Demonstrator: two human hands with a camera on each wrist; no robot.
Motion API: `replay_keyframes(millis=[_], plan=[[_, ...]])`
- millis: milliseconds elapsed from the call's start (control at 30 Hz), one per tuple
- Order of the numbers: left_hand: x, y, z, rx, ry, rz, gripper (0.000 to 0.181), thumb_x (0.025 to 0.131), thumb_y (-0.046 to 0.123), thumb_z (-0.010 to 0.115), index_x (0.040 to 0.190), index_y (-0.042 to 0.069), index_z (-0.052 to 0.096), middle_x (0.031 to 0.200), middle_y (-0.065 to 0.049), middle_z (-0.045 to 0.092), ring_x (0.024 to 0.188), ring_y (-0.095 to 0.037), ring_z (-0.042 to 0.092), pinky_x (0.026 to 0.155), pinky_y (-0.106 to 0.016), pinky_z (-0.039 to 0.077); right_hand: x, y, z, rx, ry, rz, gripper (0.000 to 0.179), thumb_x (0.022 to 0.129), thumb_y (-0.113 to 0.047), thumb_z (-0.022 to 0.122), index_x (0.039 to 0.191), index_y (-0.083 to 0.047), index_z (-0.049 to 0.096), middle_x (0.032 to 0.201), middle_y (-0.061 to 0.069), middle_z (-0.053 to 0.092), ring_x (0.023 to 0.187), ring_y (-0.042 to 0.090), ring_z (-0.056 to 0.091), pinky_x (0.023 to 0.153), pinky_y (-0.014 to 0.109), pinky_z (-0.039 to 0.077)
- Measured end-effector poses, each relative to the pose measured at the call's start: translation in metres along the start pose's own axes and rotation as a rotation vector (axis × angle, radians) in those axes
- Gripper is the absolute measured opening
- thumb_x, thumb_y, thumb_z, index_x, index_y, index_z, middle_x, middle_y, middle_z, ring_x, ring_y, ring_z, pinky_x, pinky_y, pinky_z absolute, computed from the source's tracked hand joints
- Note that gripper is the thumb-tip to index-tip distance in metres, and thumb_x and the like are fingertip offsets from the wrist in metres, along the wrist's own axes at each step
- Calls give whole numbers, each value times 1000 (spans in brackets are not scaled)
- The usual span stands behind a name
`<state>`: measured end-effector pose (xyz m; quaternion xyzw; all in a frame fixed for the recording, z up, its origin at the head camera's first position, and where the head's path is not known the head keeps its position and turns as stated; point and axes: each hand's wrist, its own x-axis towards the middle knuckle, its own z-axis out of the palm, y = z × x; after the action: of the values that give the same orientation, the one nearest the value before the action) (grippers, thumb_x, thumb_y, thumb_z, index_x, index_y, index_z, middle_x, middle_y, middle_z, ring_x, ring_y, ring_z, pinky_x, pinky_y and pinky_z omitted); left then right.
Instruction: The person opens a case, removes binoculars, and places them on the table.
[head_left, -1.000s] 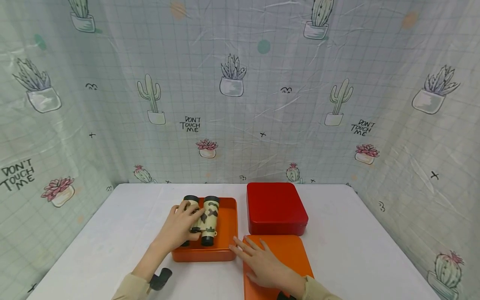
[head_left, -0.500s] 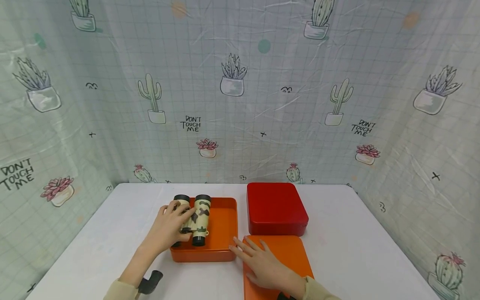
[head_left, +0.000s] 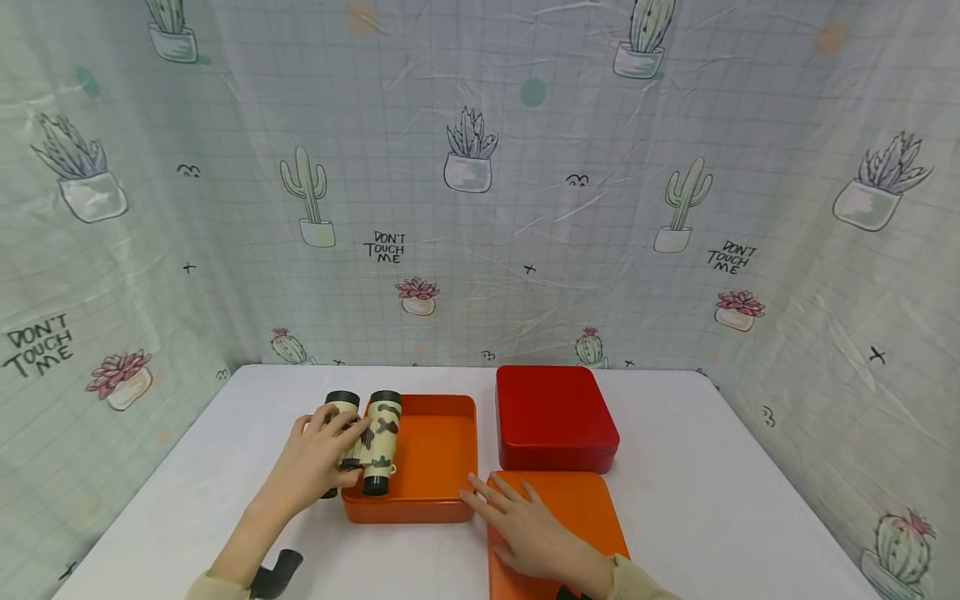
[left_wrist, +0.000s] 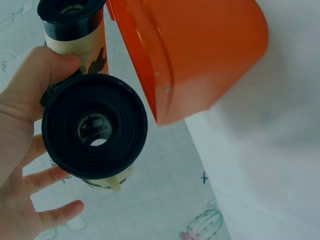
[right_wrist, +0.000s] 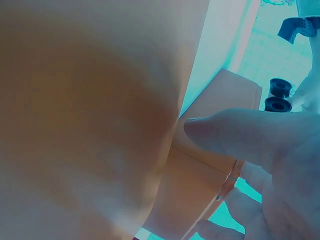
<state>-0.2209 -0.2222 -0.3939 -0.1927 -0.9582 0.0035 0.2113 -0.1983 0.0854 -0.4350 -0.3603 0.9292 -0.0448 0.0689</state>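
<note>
My left hand (head_left: pixel 311 462) grips camouflage-patterned binoculars (head_left: pixel 382 429) with black ends, held over the left rim of an open orange box (head_left: pixel 408 512). In the left wrist view, my thumb lies on the binoculars (left_wrist: pixel 54 130) between the two barrels, and the box wall (left_wrist: pixel 215 50) stands beside them. My right hand (head_left: pixel 528 533) rests on a flat orange lid (head_left: pixel 588 512), fingers spread. Its fingertips reach the box's front right corner. The right wrist view shows the thumb (right_wrist: pixel 225 132) straight, with the box (right_wrist: pixel 192 185) behind it.
A red box (head_left: pixel 551 412), its top closed, stands at the back right behind the orange lid. White table surface (head_left: pixel 712 500) extends to both sides. A cactus-printed curtain (head_left: pixel 480 233) rises behind and at the sides.
My left hand has carried the binoculars leftward, from inside the orange box to over its left rim. The right hand stays where it was on the lid.
</note>
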Motion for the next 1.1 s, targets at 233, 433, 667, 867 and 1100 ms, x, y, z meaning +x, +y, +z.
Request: replay_keyframes(millis=[233, 433, 667, 867, 1100], plan=[[-8, -9, 0, 3, 12, -10, 65, 63, 40, 74, 119, 12, 57, 115, -9, 56, 110, -30, 42, 85, -53, 37, -1, 1, 1, -6, 22, -10, 73, 81, -27, 62, 141, -30, 21, 150, -5, 19, 133, 28, 29, 98, 60, 30], [-13, -17, 3, 12, 15, -12, 66, 62, 41, 75, 119, 12, 56, 116, -8, 56, 110, -30, 41, 85, -53, 37, -2, 0, 2, -20, 29, -10, 72, 82, -27, 62, 142, -30, 21, 150, -5, 19, 132, 28, 30, 97, 60, 32], [-18, -24, 3, 5, 19, -30, 66, 63, 38, 76, 119, 11, 56, 116, -9, 55, 110, -31, 40, 84, -54, 36, -3, 0, 3, -17, 26, 1, 72, 82, -28, 62, 141, -30, 21, 150, -6, 19, 133, 27, 29, 98, 60, 31], [-21, -32, 2, -7, 8, -55, 65, 63, 36, 76, 119, 10, 56, 116, -11, 56, 110, -32, 40, 84, -55, 36, -4, -1, 1, -27, 42, -11, 72, 82, -28, 62, 141, -30, 21, 149, -5, 20, 132, 28, 31, 96, 60, 33], [-26, -42, 1, -28, -23, -84, 65, 62, 34, 77, 118, 9, 56, 115, -11, 56, 108, -33, 41, 82, -57, 35, -2, -1, 1, -29, 49, -19, 72, 82, -27, 62, 142, -30, 21, 149, -5, 20, 132, 28, 31, 95, 59, 34]])
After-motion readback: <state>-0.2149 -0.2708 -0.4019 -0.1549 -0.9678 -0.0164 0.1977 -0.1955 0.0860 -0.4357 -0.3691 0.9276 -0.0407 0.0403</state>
